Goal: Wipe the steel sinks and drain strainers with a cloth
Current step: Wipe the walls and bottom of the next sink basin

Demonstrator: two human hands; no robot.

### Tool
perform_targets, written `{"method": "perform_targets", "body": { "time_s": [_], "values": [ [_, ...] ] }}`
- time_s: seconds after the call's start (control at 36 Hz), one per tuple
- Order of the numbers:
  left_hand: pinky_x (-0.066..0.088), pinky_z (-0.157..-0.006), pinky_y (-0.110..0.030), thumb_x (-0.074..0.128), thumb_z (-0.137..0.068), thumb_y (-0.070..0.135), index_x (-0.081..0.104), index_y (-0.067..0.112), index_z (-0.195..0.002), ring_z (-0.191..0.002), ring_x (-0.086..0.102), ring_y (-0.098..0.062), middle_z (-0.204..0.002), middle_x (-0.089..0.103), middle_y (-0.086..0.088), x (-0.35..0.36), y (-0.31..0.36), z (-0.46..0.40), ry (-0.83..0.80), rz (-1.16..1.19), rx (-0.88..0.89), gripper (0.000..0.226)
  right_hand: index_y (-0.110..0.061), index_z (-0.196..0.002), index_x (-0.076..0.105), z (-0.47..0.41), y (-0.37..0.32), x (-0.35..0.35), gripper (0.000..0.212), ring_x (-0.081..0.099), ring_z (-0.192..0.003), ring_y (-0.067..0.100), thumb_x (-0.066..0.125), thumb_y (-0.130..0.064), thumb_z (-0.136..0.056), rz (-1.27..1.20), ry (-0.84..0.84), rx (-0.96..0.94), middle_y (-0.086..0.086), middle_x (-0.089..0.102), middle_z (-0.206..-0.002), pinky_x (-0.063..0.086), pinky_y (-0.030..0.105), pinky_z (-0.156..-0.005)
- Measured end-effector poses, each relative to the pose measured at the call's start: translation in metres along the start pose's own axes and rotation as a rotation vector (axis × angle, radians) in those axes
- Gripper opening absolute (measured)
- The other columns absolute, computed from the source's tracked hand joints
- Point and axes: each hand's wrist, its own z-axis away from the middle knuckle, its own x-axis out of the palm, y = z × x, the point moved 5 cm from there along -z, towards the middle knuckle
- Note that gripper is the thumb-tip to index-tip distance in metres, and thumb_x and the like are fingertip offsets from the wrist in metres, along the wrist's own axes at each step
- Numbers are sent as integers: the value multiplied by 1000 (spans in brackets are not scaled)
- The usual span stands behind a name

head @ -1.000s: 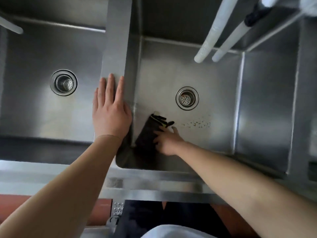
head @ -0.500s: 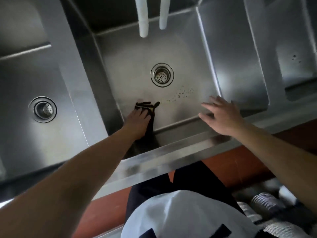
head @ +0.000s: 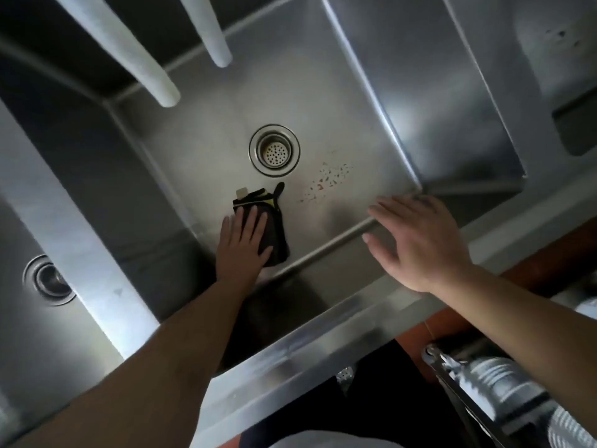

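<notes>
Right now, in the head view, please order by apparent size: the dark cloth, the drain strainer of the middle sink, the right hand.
1. right hand, largest, though it is nearer the camera
2. dark cloth, partly covered by the left hand
3. drain strainer, smallest, close to the cloth's visible part

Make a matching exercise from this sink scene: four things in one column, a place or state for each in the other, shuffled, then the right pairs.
Things
1. cloth
2. left hand
3. right hand
4. specks

Places or states
A. scattered on the basin floor, to the right of the drain strainer
B. fingers spread, above the sink's near edge, holding nothing
C. dark, lying on the basin floor just in front of the strainer
D. pressing flat on the cloth

Pairs: 1-C, 2-D, 3-B, 4-A
</notes>
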Motion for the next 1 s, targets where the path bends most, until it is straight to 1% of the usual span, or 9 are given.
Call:
{"method": "perform_targets", "body": {
  "time_s": [0.11,0.28,0.33,0.42,0.47,0.56,0.72,0.89,1.0],
  "values": [
    [-5,-123,-52,33,-99,57,7,17,-160,-154,1,-36,-168,4,-11,-2,23,-27,61,43,105,77,-15,-126,64,2,-2,0,63,59,-122,28,24,-56,-100,-20,-25,8,7,63,-136,41,47,-103],
    [8,-122,-58,32,-99,56,11,14,-160,-153,3,-39,-167,5,-14,-35,113,-99,94,133,159,78,-15,-126,64,2,-2,-4,54,57,-124,28,38,-52,-97,-39,-66,33,7,62,-137,40,47,-105],
    [3,-122,-59,32,-99,59,7,17,-160,-153,1,-36,-167,3,-11,-49,140,-127,88,126,180,79,-14,-126,64,1,-2,-5,53,57,-123,27,40,-52,-97,-45,-79,41,7,62,-136,41,47,-104],
    [-15,-116,-61,22,-99,63,-11,22,-158,-153,-13,-31,-167,-12,-5,-64,168,-161,59,80,160,79,-12,-124,66,0,-1,-5,52,59,-120,27,43,-50,-96,-54,-64,44,8,65,-132,43,46,-100],
    [-15,-115,-63,21,-98,63,-15,25,-157,-153,-14,-31,-167,-15,-4,-70,175,-170,56,73,143,79,-12,-124,66,0,-1,-6,52,60,-119,27,43,-50,-96,-59,-54,44,8,66,-130,44,45,-99],
    [-11,-118,-60,26,-97,64,-11,31,-158,-153,-12,-31,-167,-14,-5,-77,171,-170,69,49,229,78,-11,-122,66,1,-1,-7,51,62,-115,27,44,-49,-95,-78,-17,40,8,67,-126,46,45,-96],
    [-11,-120,-54,24,-102,56,-5,21,-160,-154,-7,-28,-168,-6,-5,-81,151,-159,59,-107,455,74,-11,-115,70,2,-1,-9,45,64,-111,26,49,-44,-93,-111,15,44,7,69,-122,49,44,-93],
    [-2,-119,-62,15,-102,58,-18,27,-155,-154,-13,-26,-167,-13,-2,-36,69,-88,-24,-20,230,70,-12,-113,71,3,-1,-6,47,63,-116,25,45,-46,-92,-106,-32,63,7,67,-129,45,40,-99],
    [-1,-117,-66,10,-96,59,7,24,-158,-154,4,-28,-165,2,-6,-7,13,-30,-72,5,137,71,-15,-116,69,3,-1,-7,48,61,-118,25,45,-48,-91,-88,-57,83,7,63,-135,41,39,-98]
  ]
}}
